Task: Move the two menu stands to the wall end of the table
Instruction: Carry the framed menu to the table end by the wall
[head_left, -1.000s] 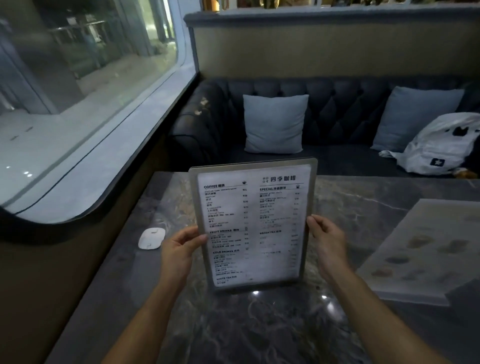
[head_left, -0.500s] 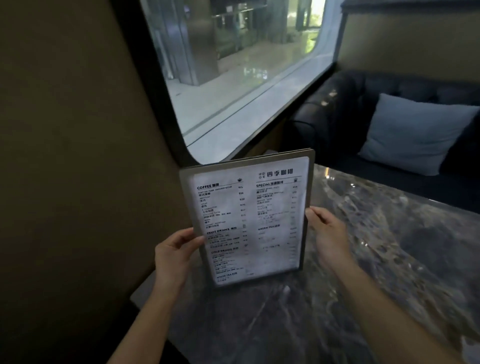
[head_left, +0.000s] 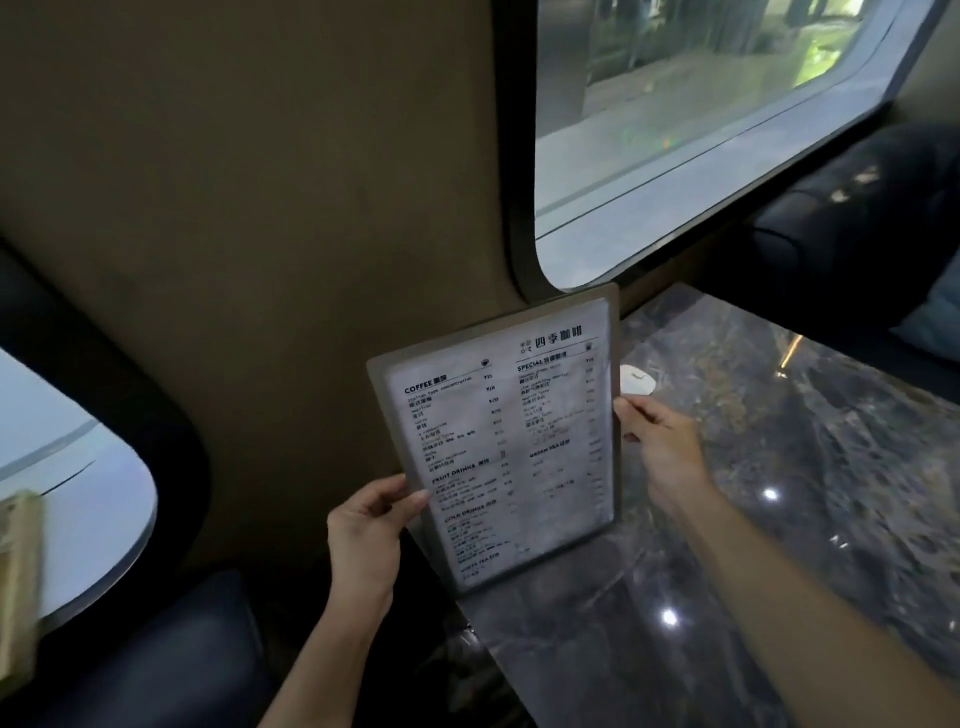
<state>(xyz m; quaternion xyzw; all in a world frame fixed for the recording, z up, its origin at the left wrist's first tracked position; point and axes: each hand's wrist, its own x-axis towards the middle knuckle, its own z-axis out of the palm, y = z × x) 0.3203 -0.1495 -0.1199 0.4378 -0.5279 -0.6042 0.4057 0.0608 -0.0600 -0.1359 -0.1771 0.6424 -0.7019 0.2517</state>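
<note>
Menu stand (head_left: 506, 441), centre frame, tilted, lower edge at the marble surface (head_left: 753, 519) corner by the wall. Left hand (head_left: 366, 530) and right hand (head_left: 660, 447) fingers pinch opposite side edges. Judged rigid, light, smooth-faced; edge grip is suitable.

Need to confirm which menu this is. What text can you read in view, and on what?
All on the menu stand, held by the left hand and right hand:
"COFFEE", left column heading
"SPECIAL", right column heading
"FRUIT DRINKS", left column
"COLD DRINKS", lower left
Chinese title, item lines, prices: too blurred.
</note>
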